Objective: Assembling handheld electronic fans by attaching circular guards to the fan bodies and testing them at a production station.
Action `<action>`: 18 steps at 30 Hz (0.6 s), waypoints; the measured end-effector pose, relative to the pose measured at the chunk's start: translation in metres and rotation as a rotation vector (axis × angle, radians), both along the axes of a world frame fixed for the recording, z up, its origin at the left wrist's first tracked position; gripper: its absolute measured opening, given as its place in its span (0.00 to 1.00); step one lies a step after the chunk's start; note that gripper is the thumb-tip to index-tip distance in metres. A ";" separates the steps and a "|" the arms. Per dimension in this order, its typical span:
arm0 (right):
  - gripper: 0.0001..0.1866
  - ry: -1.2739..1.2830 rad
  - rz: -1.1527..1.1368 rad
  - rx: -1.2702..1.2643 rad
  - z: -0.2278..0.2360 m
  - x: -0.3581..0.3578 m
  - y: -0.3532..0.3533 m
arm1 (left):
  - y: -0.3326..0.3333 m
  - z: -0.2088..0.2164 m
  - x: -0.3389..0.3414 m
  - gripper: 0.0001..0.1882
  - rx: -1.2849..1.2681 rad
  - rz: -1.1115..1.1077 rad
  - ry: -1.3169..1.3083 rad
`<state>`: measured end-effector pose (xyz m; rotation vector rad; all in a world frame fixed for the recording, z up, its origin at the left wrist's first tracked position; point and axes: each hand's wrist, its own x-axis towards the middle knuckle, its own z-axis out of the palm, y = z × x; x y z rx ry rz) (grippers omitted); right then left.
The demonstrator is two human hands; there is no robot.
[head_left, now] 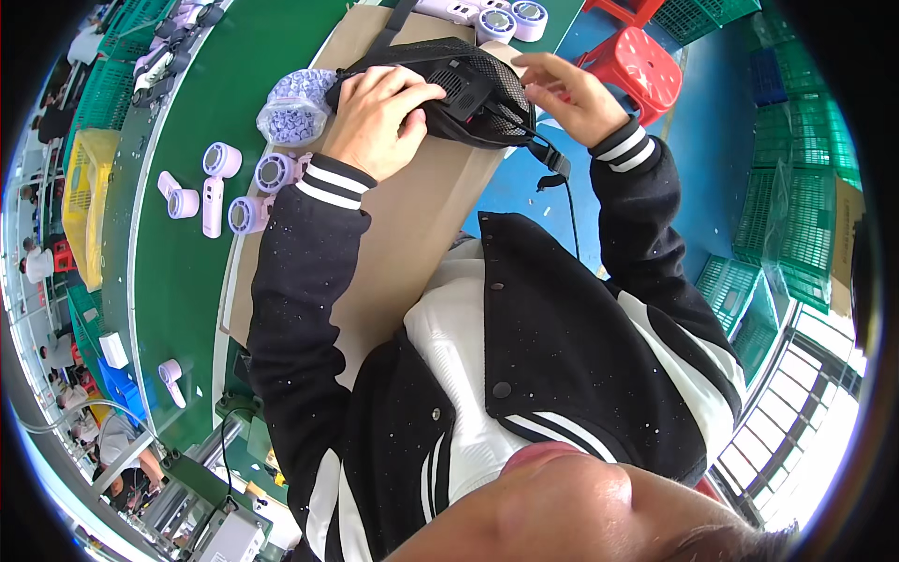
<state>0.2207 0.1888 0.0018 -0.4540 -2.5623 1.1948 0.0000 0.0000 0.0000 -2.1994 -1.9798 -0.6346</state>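
Note:
A black mesh bag (pixel 507 79) lies on the brown board in front of me. In its opening sits a black box-shaped device (pixel 461 92) with a slotted grille, and a black cable with a buckle-like piece (pixel 551 161) hangs from the bag's right end. My left hand (pixel 379 117) is curled over the bag's left part, its index fingertip at the device's edge. Beside the bag's right end, my right hand (pixel 579 98) is raised with thumb and fingers apart, and I see nothing between them. Whether its fingertips touch the mesh is unclear.
A clear bag of small lilac parts (pixel 294 122) stands left of my left hand. Several lilac handheld fans (pixel 222 161) lie on the green table (pixel 178 272); more lie at its far end. A red stool (pixel 637 80) and green crates (pixel 787 206) stand right. People work far left.

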 end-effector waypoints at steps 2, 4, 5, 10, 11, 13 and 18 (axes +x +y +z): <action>0.22 0.034 -0.064 0.098 -0.013 0.004 -0.007 | 0.004 0.004 0.003 0.28 -0.054 0.021 -0.013; 0.22 0.063 -0.126 0.195 -0.023 0.009 -0.012 | 0.009 0.007 0.010 0.25 -0.111 0.043 -0.031; 0.22 0.064 -0.124 0.193 -0.026 0.007 -0.015 | 0.011 0.009 0.015 0.25 -0.112 0.045 -0.029; 0.22 0.087 -0.206 0.111 -0.036 -0.001 -0.020 | 0.043 0.010 0.056 0.29 -0.179 0.289 0.204; 0.22 0.122 -0.231 0.132 -0.034 0.000 -0.022 | 0.045 0.009 0.059 0.31 -0.213 0.318 0.224; 0.22 0.192 -0.278 0.174 -0.029 0.003 -0.026 | 0.049 0.006 0.065 0.33 -0.281 0.377 0.267; 0.21 0.196 -0.142 0.073 -0.014 0.009 -0.028 | 0.051 -0.004 0.059 0.36 -0.334 0.404 0.253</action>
